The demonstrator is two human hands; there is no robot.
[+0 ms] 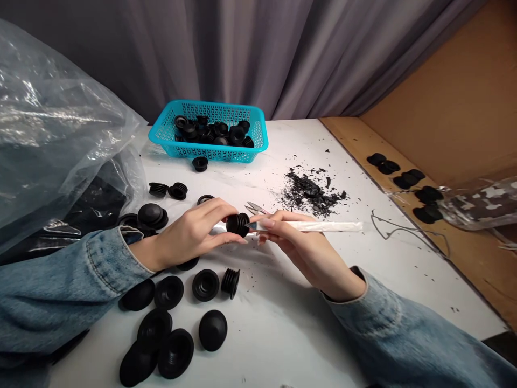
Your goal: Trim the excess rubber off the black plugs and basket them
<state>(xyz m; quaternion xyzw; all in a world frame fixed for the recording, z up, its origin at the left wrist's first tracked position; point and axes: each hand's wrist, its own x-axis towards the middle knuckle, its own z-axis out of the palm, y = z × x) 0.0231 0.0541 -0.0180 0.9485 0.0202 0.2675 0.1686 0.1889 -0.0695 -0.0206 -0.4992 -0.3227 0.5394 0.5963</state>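
My left hand grips a black ribbed plug between thumb and fingers, above the white table. In my right hand is a knife with a long white wrapped handle; its tip meets the plug's right side, and most of the blade is hidden. Just behind the hands lie pointed metal tips, perhaps of scissors or tweezers, partly covered. Several loose black plugs lie in front of and around my left forearm, some cap side up, others hollow side up.
A turquoise basket at the back holds several plugs. Black shavings are heaped right of centre. Clear plastic bagging fills the left. At right are wire-framed glasses, more black pieces on a wooden ledge, and a plastic-wrapped bundle.
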